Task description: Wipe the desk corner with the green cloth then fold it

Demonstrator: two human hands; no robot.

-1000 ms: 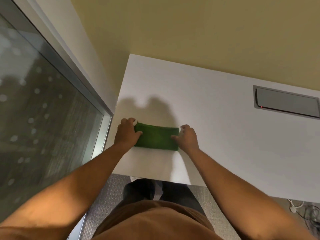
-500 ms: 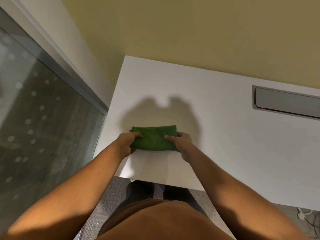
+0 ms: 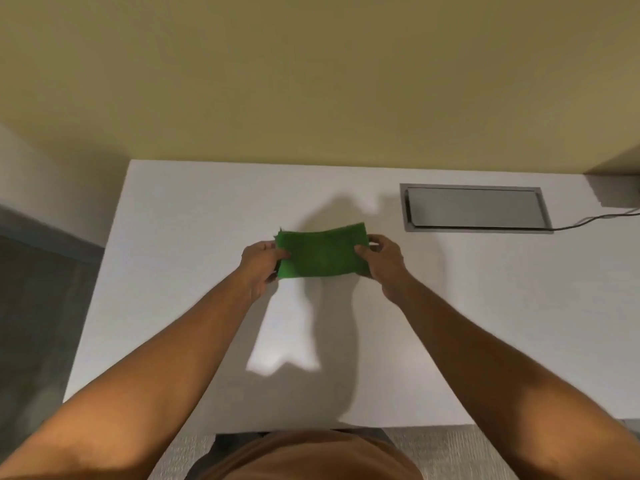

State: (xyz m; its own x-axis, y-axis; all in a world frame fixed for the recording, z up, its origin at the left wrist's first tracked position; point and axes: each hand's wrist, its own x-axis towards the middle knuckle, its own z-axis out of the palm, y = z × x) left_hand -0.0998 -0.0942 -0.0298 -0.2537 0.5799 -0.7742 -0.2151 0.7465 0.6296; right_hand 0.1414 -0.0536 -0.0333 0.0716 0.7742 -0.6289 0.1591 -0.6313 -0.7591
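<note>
A person is standing at a plain white worktop (image 3: 180, 271) and holding a small green fuzzy cloth (image 3: 320, 251) up in front of them. The cloth is looking like a folded strip, wider than it is tall, and it is sagging a little in the middle. The left hand (image 3: 258, 263) is pinching the left end of the cloth, with the thumb on top. The right hand (image 3: 382, 259) is pinching the right end the same way. The cloth is sitting between the two hands, above the middle of the worktop, and its shadow is falling on the white top beyond it. I cannot tell if the bottom edge is touching the worktop. Far to the right, a grey metal flap (image 3: 474, 211) is lying flat in the worktop, and a thin dark cable (image 3: 595, 221) is running off to the right.
</note>
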